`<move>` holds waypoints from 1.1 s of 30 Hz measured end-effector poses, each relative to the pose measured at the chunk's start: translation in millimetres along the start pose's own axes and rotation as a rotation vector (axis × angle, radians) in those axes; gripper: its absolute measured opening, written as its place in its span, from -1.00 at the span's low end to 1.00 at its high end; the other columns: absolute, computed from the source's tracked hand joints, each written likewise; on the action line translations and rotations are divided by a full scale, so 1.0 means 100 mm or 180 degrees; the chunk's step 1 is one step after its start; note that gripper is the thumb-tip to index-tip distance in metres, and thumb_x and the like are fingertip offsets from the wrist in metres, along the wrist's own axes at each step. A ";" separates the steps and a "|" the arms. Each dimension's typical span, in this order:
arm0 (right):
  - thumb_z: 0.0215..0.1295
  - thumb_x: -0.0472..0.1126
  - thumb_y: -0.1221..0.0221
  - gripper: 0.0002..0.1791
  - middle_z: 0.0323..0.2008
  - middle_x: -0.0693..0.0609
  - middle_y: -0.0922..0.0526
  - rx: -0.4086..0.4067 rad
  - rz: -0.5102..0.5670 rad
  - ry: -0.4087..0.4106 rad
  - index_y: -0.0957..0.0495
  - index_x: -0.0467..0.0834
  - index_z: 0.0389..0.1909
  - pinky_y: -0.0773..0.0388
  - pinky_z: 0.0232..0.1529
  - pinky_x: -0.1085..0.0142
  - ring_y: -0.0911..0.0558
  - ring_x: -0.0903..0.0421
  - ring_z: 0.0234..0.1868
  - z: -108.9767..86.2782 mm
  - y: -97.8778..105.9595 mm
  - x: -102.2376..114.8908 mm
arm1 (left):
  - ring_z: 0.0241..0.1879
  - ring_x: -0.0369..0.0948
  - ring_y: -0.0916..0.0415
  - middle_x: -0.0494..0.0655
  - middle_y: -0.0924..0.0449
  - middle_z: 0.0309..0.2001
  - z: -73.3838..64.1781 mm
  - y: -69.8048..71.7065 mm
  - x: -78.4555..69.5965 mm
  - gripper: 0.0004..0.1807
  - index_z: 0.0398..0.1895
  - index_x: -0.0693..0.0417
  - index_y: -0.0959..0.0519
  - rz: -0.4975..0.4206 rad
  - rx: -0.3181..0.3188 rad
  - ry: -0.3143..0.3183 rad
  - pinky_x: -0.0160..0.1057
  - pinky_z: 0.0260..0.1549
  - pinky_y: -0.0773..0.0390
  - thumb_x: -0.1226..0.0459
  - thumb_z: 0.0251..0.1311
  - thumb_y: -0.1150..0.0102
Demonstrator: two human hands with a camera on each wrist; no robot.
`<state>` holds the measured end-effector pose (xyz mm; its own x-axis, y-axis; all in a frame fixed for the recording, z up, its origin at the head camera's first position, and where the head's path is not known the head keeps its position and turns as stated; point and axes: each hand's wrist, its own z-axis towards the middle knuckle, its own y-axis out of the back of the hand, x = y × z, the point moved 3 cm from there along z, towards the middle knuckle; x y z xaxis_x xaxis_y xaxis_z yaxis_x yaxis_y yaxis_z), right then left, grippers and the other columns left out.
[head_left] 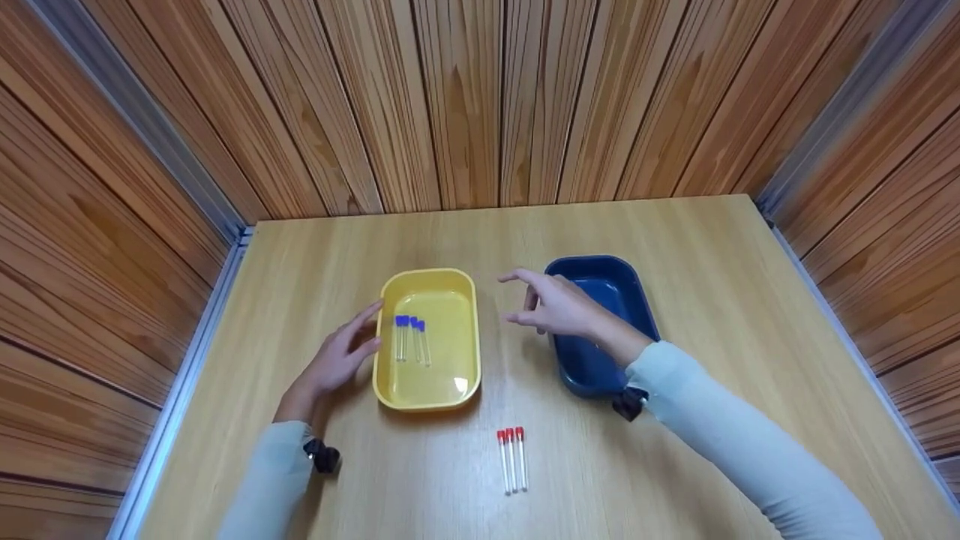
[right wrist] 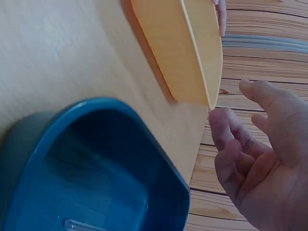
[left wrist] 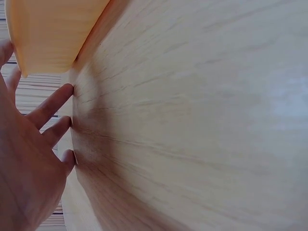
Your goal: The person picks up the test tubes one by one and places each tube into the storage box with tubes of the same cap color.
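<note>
My left hand (head_left: 341, 358) rests its fingertips against the left rim of a yellow tray (head_left: 450, 345), fingers spread and straight. Several clear tubes with blue caps (head_left: 405, 321) lie side by side inside that tray. My right hand (head_left: 559, 306) hovers over the left edge of a dark blue tray (head_left: 581, 369), its thumb and forefinger apart with nothing between them. In the right wrist view the other fingers bend loosely. One end of a clear tube (right wrist: 82, 225) shows inside the blue tray there; the forearm hides part of this tray in the head view.
Three clear tubes with red caps (head_left: 511, 457) lie in a row on the wooden table (head_left: 420, 480), nearer me than the trays. Wood-patterned panels (head_left: 465, 105) stand behind and at both sides, with metal rails (head_left: 187, 390) along the side edges.
</note>
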<state>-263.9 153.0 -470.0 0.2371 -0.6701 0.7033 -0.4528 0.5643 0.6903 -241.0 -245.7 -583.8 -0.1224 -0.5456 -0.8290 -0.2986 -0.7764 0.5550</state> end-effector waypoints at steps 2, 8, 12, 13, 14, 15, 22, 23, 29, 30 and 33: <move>0.58 -0.04 -0.41 -0.29 -0.16 -0.08 -0.80 0.0002 -0.0005 -0.0017 -0.44 0.09 0.66 -0.74 -0.28 0.28 -0.84 -0.16 -0.27 -0.02 0.04 -0.02 | 0.73 0.26 -0.31 0.23 -0.43 0.69 0.00 0.00 -0.01 -0.23 0.88 -0.28 -0.08 0.0014 0.0008 -0.0011 0.46 0.75 -0.10 0.04 0.76 -0.09; 0.57 -0.07 -0.43 -0.34 -0.11 -0.06 -0.87 -0.0141 -0.0196 0.0070 -0.50 0.03 0.61 -0.80 -0.12 0.20 -0.82 0.04 -0.21 -0.10 0.16 -0.07 | 0.73 0.22 -0.33 0.18 -0.44 0.69 0.01 0.01 -0.01 -0.23 0.87 -0.34 -0.10 -0.0040 0.0017 0.0002 0.44 0.75 -0.14 0.03 0.75 -0.12; 0.57 -0.06 -0.42 -0.34 -0.05 -0.05 -0.90 -0.0243 -0.0351 0.0092 -0.50 0.03 0.60 -0.82 -0.03 0.11 -0.84 0.05 -0.12 -0.15 0.24 -0.13 | 0.71 0.25 -0.36 0.22 -0.48 0.66 0.02 0.00 0.00 -0.23 0.87 -0.29 -0.12 -0.0009 0.0013 -0.0046 0.45 0.74 -0.16 0.04 0.73 -0.14; 0.57 -0.05 -0.42 -0.34 -0.02 -0.05 -0.90 -0.0263 -0.0374 0.0091 -0.50 0.04 0.61 -0.83 -0.01 0.08 -0.84 0.04 -0.09 -0.16 0.26 -0.14 | 0.70 0.25 -0.36 0.23 -0.48 0.65 0.01 0.00 0.00 -0.23 0.87 -0.28 -0.12 -0.0002 0.0012 -0.0050 0.45 0.74 -0.16 0.05 0.73 -0.14; 0.57 -0.06 -0.42 -0.34 0.01 -0.05 -0.91 -0.0285 -0.0391 0.0095 -0.50 0.04 0.61 -0.84 0.02 0.05 -0.85 0.02 -0.06 -0.18 0.27 -0.16 | 0.70 0.26 -0.37 0.24 -0.48 0.65 0.01 0.00 0.01 -0.23 0.87 -0.26 -0.12 0.0010 0.0013 -0.0052 0.46 0.74 -0.16 0.06 0.73 -0.14; 0.57 -0.06 -0.42 -0.33 0.04 -0.06 -0.91 -0.0307 -0.0405 0.0098 -0.49 0.04 0.61 -0.84 0.04 0.02 -0.86 0.01 -0.03 -0.19 0.29 -0.18 | 0.69 0.26 -0.37 0.25 -0.49 0.64 0.01 0.01 0.00 -0.23 0.87 -0.27 -0.12 0.0012 0.0011 -0.0037 0.45 0.74 -0.17 0.06 0.73 -0.14; 0.59 -0.03 -0.40 -0.32 0.21 -0.14 -0.85 -0.0339 -0.0366 0.0099 -0.46 0.03 0.64 -0.82 0.21 -0.16 -0.86 -0.13 0.15 -0.29 0.40 -0.27 | 0.72 0.25 -0.34 0.23 -0.44 0.68 0.00 0.01 0.00 -0.23 0.87 -0.29 -0.09 -0.0010 0.0033 -0.0010 0.46 0.74 -0.15 0.03 0.74 -0.12; 0.60 -0.03 -0.39 -0.32 0.24 -0.15 -0.84 -0.0326 -0.0372 0.0096 -0.45 0.02 0.64 -0.80 0.25 -0.18 -0.85 -0.15 0.19 -0.31 0.41 -0.29 | 0.71 0.25 -0.34 0.23 -0.44 0.67 0.00 0.01 0.01 -0.23 0.87 -0.29 -0.10 -0.0026 0.0028 -0.0015 0.45 0.74 -0.15 0.03 0.74 -0.12; 0.61 -0.02 -0.38 -0.34 0.39 -0.20 -0.76 -0.0290 -0.0390 0.0152 -0.46 0.00 0.63 -0.61 0.48 -0.37 -0.74 -0.26 0.43 -0.40 0.45 -0.36 | 0.72 0.25 -0.34 0.23 -0.45 0.67 0.01 0.01 0.01 -0.24 0.87 -0.28 -0.12 -0.0079 0.0035 -0.0059 0.44 0.75 -0.13 0.02 0.74 -0.12; 0.61 -0.03 -0.38 -0.34 0.41 -0.22 -0.75 -0.0289 -0.0382 0.0176 -0.46 -0.02 0.63 -0.52 0.53 -0.42 -0.71 -0.28 0.47 -0.42 0.46 -0.37 | 0.72 0.24 -0.34 0.22 -0.45 0.67 0.00 0.01 0.01 -0.23 0.87 -0.30 -0.11 -0.0080 0.0038 -0.0053 0.44 0.76 -0.13 0.02 0.74 -0.13; 0.61 0.02 -0.37 -0.33 0.50 -0.23 -0.68 -0.0281 -0.0386 0.0214 -0.47 -0.01 0.62 -0.34 0.61 -0.53 -0.61 -0.31 0.58 -0.47 0.47 -0.43 | 0.73 0.23 -0.33 0.21 -0.45 0.67 0.00 0.02 0.01 -0.22 0.87 -0.32 -0.10 -0.0089 0.0047 -0.0045 0.44 0.76 -0.12 0.00 0.73 -0.13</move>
<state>-255.4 230.9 -459.3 0.3437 -0.7038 0.6217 -0.3408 0.5234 0.7809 -241.6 -247.6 -584.0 -0.1272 -0.5192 -0.8451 -0.3160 -0.7864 0.5308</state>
